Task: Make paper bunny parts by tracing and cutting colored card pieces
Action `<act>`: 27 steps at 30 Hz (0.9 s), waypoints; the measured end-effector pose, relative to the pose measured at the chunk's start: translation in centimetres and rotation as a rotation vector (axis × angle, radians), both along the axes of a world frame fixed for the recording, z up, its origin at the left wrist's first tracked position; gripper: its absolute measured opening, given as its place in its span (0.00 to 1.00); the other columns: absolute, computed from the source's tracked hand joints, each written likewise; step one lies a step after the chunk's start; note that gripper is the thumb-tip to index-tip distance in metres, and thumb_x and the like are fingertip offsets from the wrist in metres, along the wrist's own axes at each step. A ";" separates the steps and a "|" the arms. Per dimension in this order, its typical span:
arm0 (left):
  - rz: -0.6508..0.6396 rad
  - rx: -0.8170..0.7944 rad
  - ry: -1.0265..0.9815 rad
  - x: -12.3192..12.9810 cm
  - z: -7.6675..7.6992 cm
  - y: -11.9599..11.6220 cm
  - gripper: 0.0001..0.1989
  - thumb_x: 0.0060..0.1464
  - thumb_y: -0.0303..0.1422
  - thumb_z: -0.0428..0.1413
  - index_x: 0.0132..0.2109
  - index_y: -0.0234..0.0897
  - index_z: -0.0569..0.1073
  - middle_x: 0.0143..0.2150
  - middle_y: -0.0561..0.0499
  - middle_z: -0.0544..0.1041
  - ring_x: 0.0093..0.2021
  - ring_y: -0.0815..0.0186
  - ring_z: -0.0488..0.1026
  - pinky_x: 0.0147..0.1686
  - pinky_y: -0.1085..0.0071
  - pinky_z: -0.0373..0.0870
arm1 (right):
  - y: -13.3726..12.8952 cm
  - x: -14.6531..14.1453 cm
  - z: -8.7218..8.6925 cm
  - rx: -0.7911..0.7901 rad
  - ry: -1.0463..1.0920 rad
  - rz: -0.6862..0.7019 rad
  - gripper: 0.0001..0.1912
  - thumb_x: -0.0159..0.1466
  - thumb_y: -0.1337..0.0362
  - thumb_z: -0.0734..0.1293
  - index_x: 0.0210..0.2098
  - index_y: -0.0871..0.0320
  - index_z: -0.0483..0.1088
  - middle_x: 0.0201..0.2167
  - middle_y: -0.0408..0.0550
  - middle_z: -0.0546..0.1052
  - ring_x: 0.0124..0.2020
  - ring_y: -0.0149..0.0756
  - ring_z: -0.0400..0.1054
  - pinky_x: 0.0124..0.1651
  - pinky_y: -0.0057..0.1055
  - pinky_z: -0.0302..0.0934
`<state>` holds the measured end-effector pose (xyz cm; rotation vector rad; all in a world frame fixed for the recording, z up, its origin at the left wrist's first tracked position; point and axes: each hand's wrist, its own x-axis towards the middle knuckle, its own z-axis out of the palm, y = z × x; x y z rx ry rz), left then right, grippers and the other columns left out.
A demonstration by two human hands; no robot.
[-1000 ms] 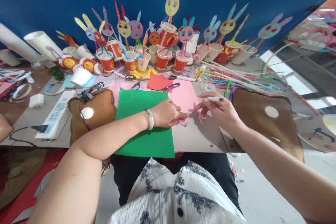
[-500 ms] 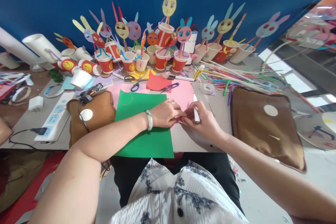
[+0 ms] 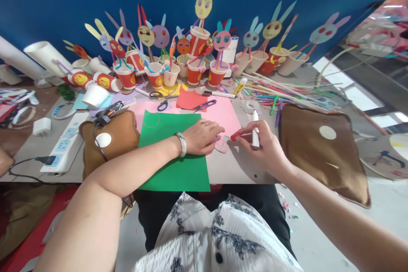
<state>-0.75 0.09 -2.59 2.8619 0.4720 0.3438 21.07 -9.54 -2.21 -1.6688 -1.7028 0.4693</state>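
My right hand (image 3: 266, 146) holds a white marker pen (image 3: 255, 129) upright between its fingers. Its thumb and fingertip also pinch a small red piece (image 3: 235, 137) whose kind I cannot make out. My left hand (image 3: 202, 136), wearing a ring and a pale bangle, lies palm down with fingers stretched out. Under it is a green paper sheet (image 3: 174, 170) with a circle drawn in the upper left corner. Beside the left fingertips lies a small pink paper cutout (image 3: 220, 148), partly covered by the hand.
Pink paper (image 3: 229, 112), red paper (image 3: 188, 97), scissors (image 3: 164, 103) and a capped marker (image 3: 219, 94) lie beyond. Paper cups with rabbit figures (image 3: 218, 74) line the wall. Brown cushions (image 3: 321, 153) flank the workspace; a power strip (image 3: 63, 144) is at left.
My right hand has moved right, away from my left hand, with the marker pen and red piece. The pink cutout between the hands now shows. My left hand has barely moved.
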 end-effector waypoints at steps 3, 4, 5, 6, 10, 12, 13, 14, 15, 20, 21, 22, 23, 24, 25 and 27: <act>0.007 0.022 0.008 0.0 0.0 0.0 0.18 0.61 0.30 0.49 0.57 0.31 0.66 0.51 0.39 0.75 0.51 0.53 0.71 0.53 0.57 0.62 | 0.0 0.4 0.1 0.001 0.024 -0.021 0.15 0.63 0.52 0.68 0.42 0.51 0.61 0.35 0.48 0.80 0.36 0.43 0.75 0.36 0.36 0.69; 0.010 0.024 0.009 0.0 0.0 0.0 0.18 0.61 0.30 0.49 0.57 0.31 0.66 0.51 0.39 0.75 0.51 0.53 0.71 0.53 0.57 0.62 | 0.1 0.4 0.1 -0.004 0.024 -0.023 0.14 0.63 0.53 0.68 0.41 0.51 0.61 0.34 0.47 0.80 0.36 0.43 0.75 0.36 0.36 0.69; 0.014 0.024 0.010 0.0 0.0 0.0 0.18 0.60 0.30 0.49 0.57 0.31 0.66 0.51 0.39 0.75 0.51 0.53 0.71 0.53 0.57 0.62 | 0.1 0.4 0.1 -0.013 0.024 -0.024 0.14 0.63 0.53 0.68 0.40 0.51 0.60 0.34 0.46 0.80 0.36 0.42 0.75 0.36 0.36 0.68; 0.017 0.020 0.013 0.0 0.0 0.0 0.19 0.60 0.30 0.50 0.57 0.31 0.66 0.51 0.39 0.75 0.52 0.54 0.71 0.53 0.57 0.62 | 0.1 0.3 0.1 -0.024 0.025 -0.025 0.14 0.63 0.54 0.68 0.40 0.51 0.60 0.33 0.46 0.80 0.35 0.42 0.75 0.35 0.36 0.68; 0.042 -0.014 0.036 0.0 0.1 0.0 0.20 0.57 0.30 0.51 0.56 0.32 0.67 0.52 0.40 0.76 0.52 0.54 0.72 0.55 0.56 0.61 | 0.2 0.3 0.0 -0.046 0.056 -0.040 0.15 0.62 0.53 0.68 0.39 0.51 0.59 0.34 0.46 0.80 0.36 0.43 0.74 0.32 0.33 0.66; 0.054 -0.026 0.044 0.0 0.2 0.0 0.18 0.56 0.31 0.51 0.54 0.33 0.68 0.50 0.41 0.77 0.51 0.54 0.73 0.56 0.54 0.59 | 0.2 0.3 0.0 -0.048 0.065 -0.044 0.15 0.62 0.53 0.69 0.39 0.51 0.59 0.33 0.47 0.79 0.36 0.43 0.74 0.31 0.33 0.65; 0.061 -0.026 0.049 0.0 0.2 -0.1 0.16 0.56 0.31 0.51 0.51 0.33 0.69 0.48 0.42 0.78 0.49 0.54 0.73 0.57 0.54 0.58 | 0.2 0.4 0.0 -0.048 0.066 -0.045 0.15 0.62 0.53 0.69 0.39 0.51 0.59 0.33 0.47 0.79 0.36 0.43 0.74 0.31 0.33 0.65; 0.071 -0.023 0.057 0.0 0.3 -0.1 0.13 0.56 0.31 0.51 0.48 0.34 0.70 0.46 0.42 0.78 0.48 0.54 0.73 0.57 0.53 0.57 | 0.2 0.4 0.1 -0.047 0.065 -0.044 0.15 0.62 0.53 0.69 0.39 0.51 0.59 0.33 0.47 0.79 0.36 0.43 0.73 0.30 0.33 0.65; 0.083 -0.016 0.067 0.0 0.4 -0.2 0.11 0.56 0.31 0.51 0.45 0.34 0.71 0.44 0.43 0.78 0.47 0.54 0.73 0.58 0.53 0.56 | 0.2 0.4 0.1 -0.045 0.062 -0.044 0.16 0.62 0.53 0.69 0.39 0.51 0.59 0.33 0.47 0.79 0.35 0.42 0.73 0.30 0.32 0.65; 0.145 0.024 0.113 0.0 0.8 -0.6 0.08 0.55 0.32 0.52 0.41 0.33 0.71 0.44 0.41 0.76 0.46 0.54 0.71 0.54 0.54 0.59 | 0.1 0.4 0.1 -0.031 0.046 -0.042 0.16 0.62 0.51 0.69 0.39 0.51 0.60 0.32 0.46 0.79 0.34 0.41 0.73 0.31 0.33 0.65; 0.158 0.029 0.125 0.0 0.8 -0.6 0.09 0.55 0.32 0.52 0.41 0.33 0.71 0.44 0.41 0.76 0.47 0.54 0.71 0.53 0.54 0.60 | 0.1 0.4 0.1 -0.029 0.044 -0.046 0.16 0.62 0.51 0.69 0.39 0.51 0.60 0.32 0.47 0.79 0.35 0.42 0.74 0.32 0.33 0.66; 0.169 0.036 0.137 0.0 0.9 -0.6 0.09 0.56 0.32 0.51 0.42 0.33 0.71 0.45 0.41 0.75 0.47 0.53 0.71 0.52 0.54 0.60 | 0.1 0.4 0.1 -0.027 0.042 -0.048 0.16 0.62 0.51 0.69 0.39 0.51 0.60 0.32 0.47 0.79 0.35 0.42 0.74 0.32 0.34 0.66; 0.178 0.043 0.144 0.0 0.9 -0.7 0.09 0.56 0.32 0.51 0.42 0.33 0.72 0.45 0.40 0.75 0.46 0.53 0.71 0.51 0.54 0.61 | 0.0 0.4 0.1 -0.025 0.042 -0.051 0.16 0.62 0.51 0.69 0.39 0.51 0.60 0.32 0.47 0.79 0.35 0.42 0.74 0.33 0.34 0.66; 0.183 0.051 0.146 0.0 0.9 -0.7 0.09 0.56 0.32 0.51 0.42 0.33 0.72 0.45 0.40 0.75 0.46 0.53 0.71 0.51 0.54 0.61 | 0.0 0.4 0.1 -0.025 0.040 -0.053 0.16 0.62 0.51 0.69 0.39 0.51 0.60 0.32 0.47 0.79 0.35 0.42 0.74 0.33 0.34 0.66; 0.186 0.059 0.144 0.0 0.9 -0.6 0.09 0.57 0.32 0.51 0.42 0.33 0.72 0.45 0.40 0.75 0.46 0.52 0.71 0.50 0.54 0.61 | 0.0 0.4 0.1 -0.026 0.038 -0.054 0.16 0.62 0.51 0.69 0.39 0.51 0.60 0.32 0.47 0.79 0.35 0.42 0.74 0.33 0.34 0.66; 0.192 0.071 0.133 0.0 0.9 -0.6 0.09 0.57 0.33 0.51 0.42 0.34 0.72 0.45 0.40 0.75 0.47 0.52 0.71 0.50 0.53 0.61 | 0.0 0.4 0.1 -0.030 0.036 -0.056 0.16 0.62 0.51 0.69 0.39 0.51 0.59 0.32 0.47 0.79 0.35 0.42 0.74 0.32 0.34 0.66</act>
